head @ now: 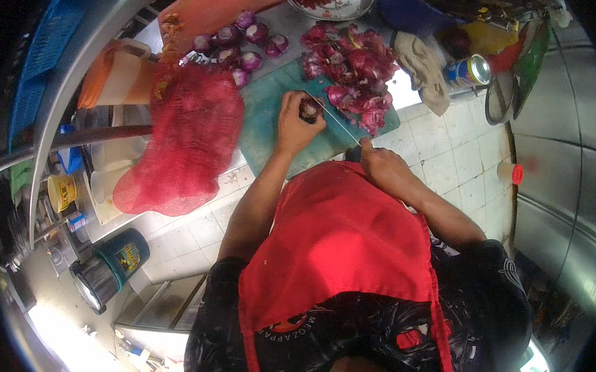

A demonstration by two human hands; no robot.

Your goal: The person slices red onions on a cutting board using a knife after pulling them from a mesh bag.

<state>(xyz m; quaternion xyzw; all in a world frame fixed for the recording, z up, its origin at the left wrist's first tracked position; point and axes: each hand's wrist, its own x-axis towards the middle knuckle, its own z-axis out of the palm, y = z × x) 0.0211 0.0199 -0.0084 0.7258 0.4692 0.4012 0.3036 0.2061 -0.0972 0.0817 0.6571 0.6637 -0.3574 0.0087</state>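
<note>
My left hand (296,122) grips a dark red onion (309,109) above the green cutting board (269,136). In my right hand (382,161) is the handle of a knife (343,124), its thin blade slanting up to the onion's right side. Whether the blade has cut into the onion cannot be told. A heap of purple onion skins (351,60) covers the board's right part and spreads past its far edge. Several peeled red onions (251,61) lie beyond the board's far left corner. At the left, a red mesh sack (197,136) overlaps the counter's edge, with rounded shapes inside.
Behind the skins stand a metal bowl (361,5) with chopped red pieces and a dark blue tub (410,5). A beige cloth (421,71) and a can (467,71) sit at the right. An orange board (215,9) lies at the back left, near a plastic pitcher (117,74).
</note>
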